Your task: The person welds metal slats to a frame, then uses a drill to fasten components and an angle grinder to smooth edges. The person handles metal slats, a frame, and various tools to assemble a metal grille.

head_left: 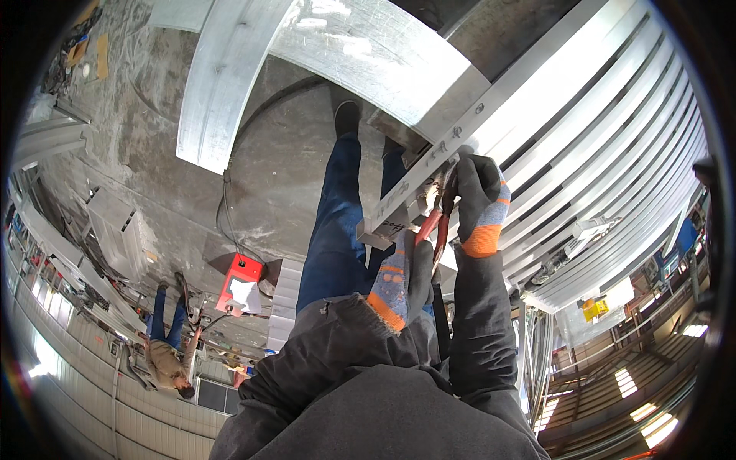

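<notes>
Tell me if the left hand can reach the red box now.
Probably not: the left hand is on the red-handled tool, and the red box sits away on the floor.

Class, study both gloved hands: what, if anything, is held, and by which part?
The left hand grips a red-handled tool by the handle end. The right hand is near its far end; whether it holds anything cannot be told.

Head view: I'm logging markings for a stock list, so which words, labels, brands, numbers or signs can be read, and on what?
None can be read reliably.
Metal bar: dark marks along its face and near its end, perhaps handwriting; too small and blurred.
Red box: small dark marks; too small.
White sheet on it: no writing can be made out.
Yellow item at right: dark patches; too small.
</notes>
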